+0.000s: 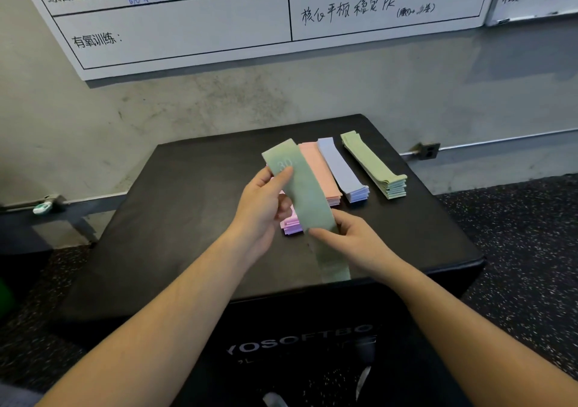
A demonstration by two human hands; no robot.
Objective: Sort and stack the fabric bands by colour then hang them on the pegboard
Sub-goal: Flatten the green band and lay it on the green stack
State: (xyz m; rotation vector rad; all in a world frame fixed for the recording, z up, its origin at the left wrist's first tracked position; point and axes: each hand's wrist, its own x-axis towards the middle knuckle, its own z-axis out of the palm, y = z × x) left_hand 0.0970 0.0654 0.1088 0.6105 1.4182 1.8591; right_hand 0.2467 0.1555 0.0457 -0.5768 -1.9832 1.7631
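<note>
head view shows a green band point(308, 200) held flat between both hands above the black box point(187, 219), its far end printed with a pale "30". the left hand point(262, 206) pinches that far end, thumb on the printed face and fingers behind; the right hand point(350, 239) pinches the near part, thumb on top, and below this grip the tail hangs free toward the box's front edge.

directly under the held band lies the pink-purple stack point(292, 226), partly hidden by the left hand. just beyond the right grip sit the peach stack point(319, 169), then the blue stack point(342, 169), and farthest to the right the green stack point(375, 165), all side by side and not touching the band.

my judgement: this band belongs on the green stack, well across from where it is held, and the loose tail is the risk. if it drags as the hands swing right it could sweep the edges of the peach and blue stacks and skew them. a band this limp may also fold under itself on landing, or settle crooked if one pinch lets go first. a whiteboard point(175, 28) hangs on the wall behind; no pegboard is in sight.
</note>
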